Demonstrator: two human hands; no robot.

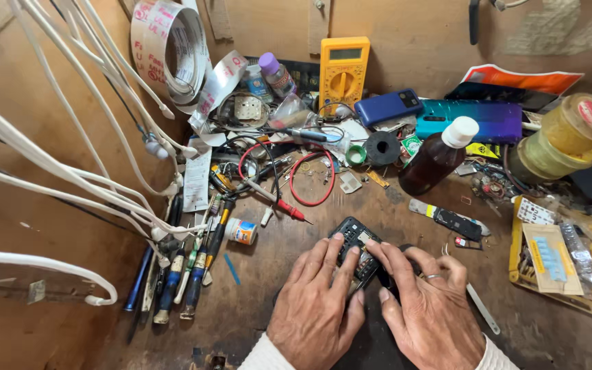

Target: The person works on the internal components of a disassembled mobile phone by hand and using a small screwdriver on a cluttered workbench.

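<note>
White cables [70, 171] hang across the brown wooden wall at the left, and below them a row of blue- and black-handled screwdrivers [186, 274] lies on the worn wooden bench [255, 301]. Just right of them stands a small white jar with an orange and blue label [241, 231], its lid on (contents hidden).

Near the front edge, the left hand [316, 308] lies palm down with its fingers [340, 257] pressed on a small black opened phone [355, 240], gripping it against the bench. The right hand [427, 312], a ring on one finger, meets it from the right, fingertips pinching the phone's right edge.

Farther back stands a yellow multimeter [342, 72] against the wall, with red and black probe leads [306, 181] looped in front of it. Right of that, a brown bottle with a white cap [436, 157] leans, holding dark liquid. At the far right sit stacked yellowish tape rolls [566, 140], and nearer, a yellow plastic tray [515, 264] holding a tan packet of small blue parts [549, 257].
</note>
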